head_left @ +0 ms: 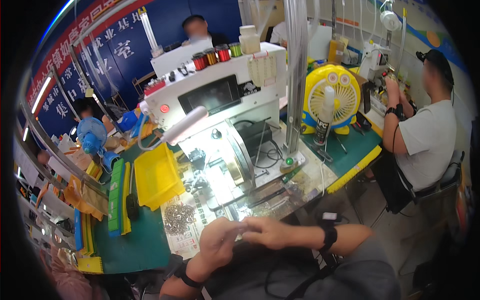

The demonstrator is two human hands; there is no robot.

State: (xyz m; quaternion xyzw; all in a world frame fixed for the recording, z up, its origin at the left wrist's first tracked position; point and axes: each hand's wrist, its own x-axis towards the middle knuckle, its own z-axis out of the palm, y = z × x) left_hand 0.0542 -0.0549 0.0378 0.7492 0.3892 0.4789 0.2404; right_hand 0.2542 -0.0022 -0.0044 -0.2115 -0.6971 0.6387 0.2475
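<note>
Low in the middle of the frame the person's two hands meet just off the near edge of the counter (135, 250). The left hand (217, 245) is curled, its fingertips pointing right; the right hand (267, 232) comes in from the right, wearing a black wrist strap (329, 236), and its fingertips touch those of the left. Both grips look pinched together at that meeting point, as if around something very small, but whatever sits between them is too small to make out, so I cannot tell whether either is really grasping anything.

Just up and left of the hands lies a loose heap of small metal rings (178, 218) on a printed sheet, close enough to pick from without stretching. Above it, tilted toward the person, is a yellow bin (157, 177), its open mouth facing the work. A white machine (220, 95) with a dark screen stands in the upper middle, a lamp lighting its bright working bay directly ahead of the hands. Spools of coloured wire (216, 55) sit on top of it. At the upper right a yellow fan (332, 97) faces the seat, and a co-worker in a white shirt (430, 140) works at a neighbouring station.
</note>
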